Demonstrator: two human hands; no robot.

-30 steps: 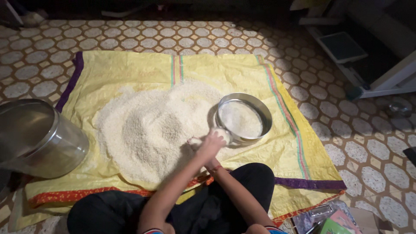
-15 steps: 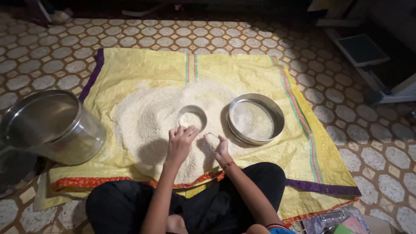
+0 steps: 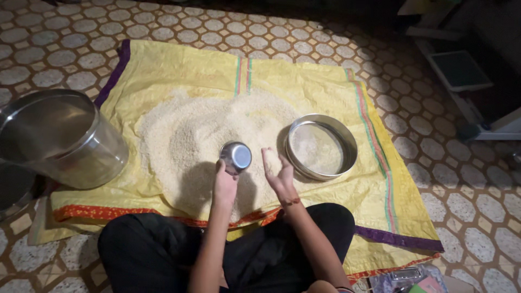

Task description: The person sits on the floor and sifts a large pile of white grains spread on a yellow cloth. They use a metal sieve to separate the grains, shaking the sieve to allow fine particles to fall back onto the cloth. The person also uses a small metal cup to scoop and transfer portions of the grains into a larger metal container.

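The person sits cross-legged on the floor, dark trousers (image 3: 163, 249) nearest me, both arms stretched forward over a yellow cloth (image 3: 163, 70). The left hand (image 3: 224, 184) is wrapped around the rim of a small steel bowl (image 3: 235, 157), tipped so its shiny inside faces up and looks almost empty. The right hand (image 3: 279, 173) is open and cupped, grasping nothing, with a few grains stuck to the palm; it hovers between the bowl and a round steel sieve (image 3: 321, 146) lying flat on the cloth just beside it. The sieve shows only a thin layer of grain, while the big pile of rice (image 3: 184, 135) spread over the cloth beyond the hands looks barely touched, so I judge most of the sifting is left. Off to the left lies 1 large steel pot (image 3: 54, 141), tilted on the patterned tiles (image 3: 445, 163).
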